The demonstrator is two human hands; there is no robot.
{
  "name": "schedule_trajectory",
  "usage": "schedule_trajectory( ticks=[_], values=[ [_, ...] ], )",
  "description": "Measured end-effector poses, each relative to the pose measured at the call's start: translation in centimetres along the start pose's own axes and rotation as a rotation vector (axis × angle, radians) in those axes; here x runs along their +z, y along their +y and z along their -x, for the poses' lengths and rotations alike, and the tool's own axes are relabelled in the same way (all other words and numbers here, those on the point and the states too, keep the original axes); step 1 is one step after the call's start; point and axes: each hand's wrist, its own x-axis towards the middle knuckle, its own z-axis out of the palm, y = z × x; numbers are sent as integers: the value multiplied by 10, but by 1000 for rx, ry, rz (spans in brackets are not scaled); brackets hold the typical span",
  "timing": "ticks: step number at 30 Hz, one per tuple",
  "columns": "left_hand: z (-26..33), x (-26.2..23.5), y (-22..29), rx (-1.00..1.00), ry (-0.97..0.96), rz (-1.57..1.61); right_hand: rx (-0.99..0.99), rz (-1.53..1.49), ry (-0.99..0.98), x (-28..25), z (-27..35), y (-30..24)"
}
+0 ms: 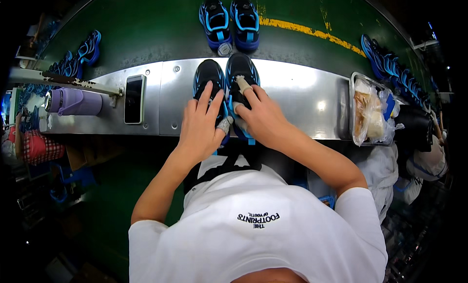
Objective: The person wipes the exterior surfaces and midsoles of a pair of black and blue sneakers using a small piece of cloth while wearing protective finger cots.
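Observation:
Side by side on the metal bench edge stand two black sneakers with blue trim, toes pointing away from me. My left hand [199, 121] lies over the left sneaker [208, 70], its fingers stretched and spread across the upper. A pale wrap covers its thumb, at the inner side of the shoe. On the right sneaker [241, 66], my right hand [263, 116] has its thumb and index finger around the opening and tongue area, both in beige finger covers. My hands partly hide the heels and openings of both shoes.
Beyond, another pair of sneakers [214, 23] stands on the green surface by a yellow line [312, 31]. A phone [134, 99] and purple bottle [80, 101] lie left on the bench [302, 97]. At right sits a tray [352, 95] of plastic-wrapped items. More sneakers [390, 63] line both sides.

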Motion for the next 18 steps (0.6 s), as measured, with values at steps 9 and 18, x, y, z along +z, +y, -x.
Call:
schedule_trajectory(
  ticks=[9, 18],
  values=[
    [-33, -11, -48, -126, -161, 578, 229, -348, -81, -35, -28, 28],
    [-25, 4, -23, 162, 22, 182, 129, -319, -158, -23, -24, 31]
  ],
)
